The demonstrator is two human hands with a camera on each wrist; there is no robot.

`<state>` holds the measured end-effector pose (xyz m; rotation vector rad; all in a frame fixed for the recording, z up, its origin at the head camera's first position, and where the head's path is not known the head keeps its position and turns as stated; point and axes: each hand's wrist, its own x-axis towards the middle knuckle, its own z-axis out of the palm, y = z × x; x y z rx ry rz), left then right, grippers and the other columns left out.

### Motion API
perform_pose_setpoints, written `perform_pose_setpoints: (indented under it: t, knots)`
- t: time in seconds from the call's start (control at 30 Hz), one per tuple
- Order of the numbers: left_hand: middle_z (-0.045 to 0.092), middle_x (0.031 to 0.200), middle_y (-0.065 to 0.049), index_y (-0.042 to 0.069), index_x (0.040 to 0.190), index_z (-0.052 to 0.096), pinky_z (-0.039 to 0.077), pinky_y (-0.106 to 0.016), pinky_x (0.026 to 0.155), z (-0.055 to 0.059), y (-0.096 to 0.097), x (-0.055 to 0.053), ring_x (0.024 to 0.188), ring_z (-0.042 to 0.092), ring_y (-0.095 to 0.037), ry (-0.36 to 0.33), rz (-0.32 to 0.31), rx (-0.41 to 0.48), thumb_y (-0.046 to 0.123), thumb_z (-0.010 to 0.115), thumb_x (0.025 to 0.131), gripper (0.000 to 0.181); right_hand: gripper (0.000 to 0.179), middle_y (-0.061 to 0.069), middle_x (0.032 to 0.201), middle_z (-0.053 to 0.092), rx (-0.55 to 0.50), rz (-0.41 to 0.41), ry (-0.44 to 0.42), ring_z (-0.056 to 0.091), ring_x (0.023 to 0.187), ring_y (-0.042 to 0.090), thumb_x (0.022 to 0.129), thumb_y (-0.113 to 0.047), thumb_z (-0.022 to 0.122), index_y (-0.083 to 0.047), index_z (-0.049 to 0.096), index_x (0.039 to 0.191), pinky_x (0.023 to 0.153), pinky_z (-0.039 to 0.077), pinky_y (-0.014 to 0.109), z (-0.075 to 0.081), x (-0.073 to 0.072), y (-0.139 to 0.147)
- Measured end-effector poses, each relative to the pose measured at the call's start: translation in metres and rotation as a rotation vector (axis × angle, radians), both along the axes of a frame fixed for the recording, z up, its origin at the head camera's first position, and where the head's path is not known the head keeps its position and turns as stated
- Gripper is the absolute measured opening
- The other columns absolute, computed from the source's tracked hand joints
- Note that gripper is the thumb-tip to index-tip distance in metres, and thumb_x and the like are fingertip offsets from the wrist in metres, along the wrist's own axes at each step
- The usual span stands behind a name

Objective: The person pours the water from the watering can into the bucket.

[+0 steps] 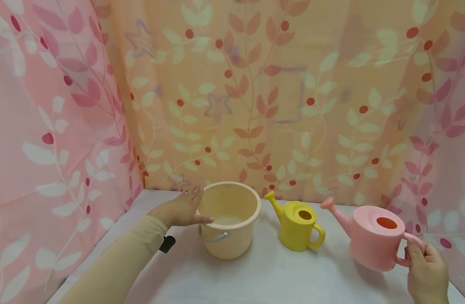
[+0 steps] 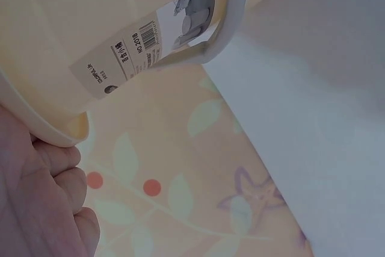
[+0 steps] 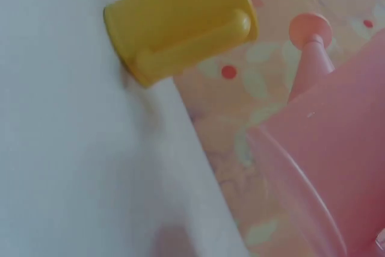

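A cream bucket with a pale handle stands upright on the white table, a printed label on its side. At its left rim is my left hand, fingers mostly straight against the rim and thumb reaching over the front edge. My right hand grips the handle of a pink watering can, whose spout points left. In the right wrist view the pink can's base seems raised off the table. Between bucket and pink can stands a smaller yellow watering can, handle to the right; neither hand touches it.
The white table runs back to a leaf-patterned curtain. Similar pink cloth hangs at the left and right sides. A small black object shows beside the left sleeve.
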<state>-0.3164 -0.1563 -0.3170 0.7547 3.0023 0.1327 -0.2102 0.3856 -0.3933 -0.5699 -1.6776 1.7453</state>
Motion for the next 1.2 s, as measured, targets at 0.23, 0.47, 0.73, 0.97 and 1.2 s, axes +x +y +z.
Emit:
perform_pose_setpoints:
  t: [0.23,0.47,0.73,0.97,1.2]
  knots:
    - [0.009,0.149,-0.024,-0.008,0.143,0.010,0.013,-0.049,0.110,-0.005,0.000,-0.001,0.138,0.009,-0.034,0.003,-0.009,-0.003,0.078,0.038,0.075,0.113,0.040,-0.007,0.065,0.043,0.009,-0.052,-0.224,0.036,0.059,0.011,0.085,-0.050,0.053,-0.010,0.049,0.077,0.046,0.040,0.008,-0.022,0.004,0.016]
    - [0.008,0.149,-0.024,-0.008,0.143,0.010,0.012,-0.048,0.110,-0.002,0.002,-0.001,0.138,0.007,-0.034,-0.004,-0.014,0.002,0.077,0.038,0.076,0.112,0.041,-0.005,0.065,0.042,-0.038,0.025,-0.246,0.039,0.068,0.007,0.087,-0.052,0.048,-0.015,0.056,0.072,0.045,0.047,0.016,-0.038,-0.001,0.024]
    - [0.010,0.149,-0.024,-0.009,0.142,0.011,0.013,-0.049,0.110,0.002,0.002,0.004,0.138,0.008,-0.035,0.007,-0.006,0.013,0.076,0.041,0.076,0.112,0.040,-0.006,0.061,0.045,-0.105,0.018,-0.215,0.041,0.060,0.008,0.093,-0.047,0.043,-0.018,0.057,0.069,0.048,0.039,0.018,-0.051,-0.006,0.030]
    - [0.010,0.149,-0.025,-0.009,0.142,0.010,0.012,-0.050,0.110,0.000,0.001,0.001,0.138,0.008,-0.036,-0.001,-0.009,0.006,0.076,0.041,0.077,0.112,0.038,-0.007,0.060,0.047,-0.120,-0.011,-0.176,0.045,0.053,0.008,0.094,-0.045,0.044,-0.018,0.058,0.071,0.051,0.036,0.018,-0.060,-0.008,0.031]
    - [0.009,0.149,-0.025,-0.008,0.143,0.009,0.012,-0.050,0.109,-0.001,0.001,-0.001,0.138,0.007,-0.035,-0.018,0.001,0.005,0.075,0.043,0.077,0.112,0.041,-0.013,0.060,0.049,0.048,-0.012,-0.193,0.044,0.062,0.000,0.098,-0.037,0.037,-0.017,0.054,0.066,0.058,0.032,0.014,-0.061,-0.007,0.033]
